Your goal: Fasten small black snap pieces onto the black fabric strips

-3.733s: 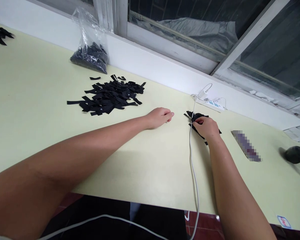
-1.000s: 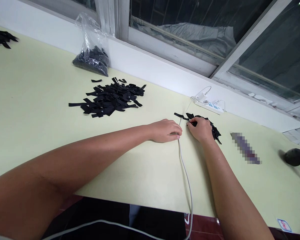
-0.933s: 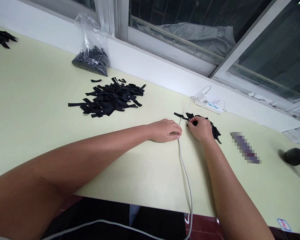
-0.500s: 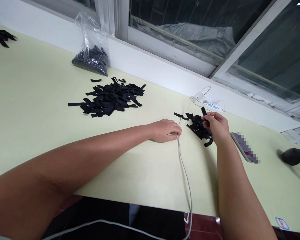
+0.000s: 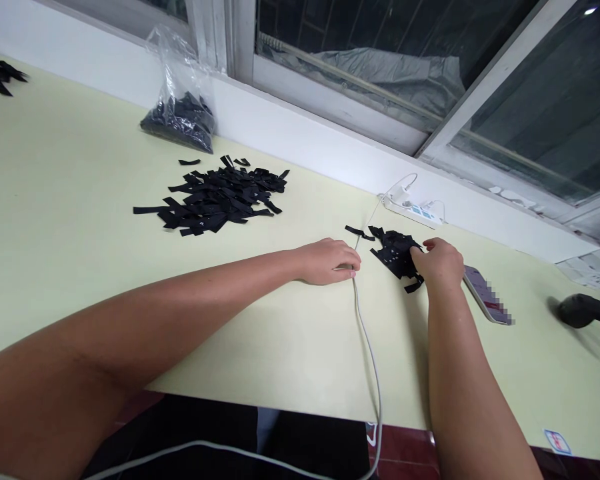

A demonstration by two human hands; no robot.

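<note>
apparently unfinished: large pile [image 5: 220, 200] of black strips left of the white cable [image 5: 369, 333], small pile [image 5: 395, 253] to its right, the right hand [image 5: 441, 262] there, fingers parted; left hand [image 5: 327, 262] pinches the cable.

Matt black cloth-like strips [image 5: 394, 255], glossy crinkled clear plastic bag [image 5: 176, 63], smooth pale tabletop [image 5: 290, 347], smooth white plastic power strip [image 5: 414, 213]

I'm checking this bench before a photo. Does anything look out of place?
Two small things: the cable trails across the table through the work area, and a strip lies loose behind the large pile, apart from the rest. I see no damage.
</note>
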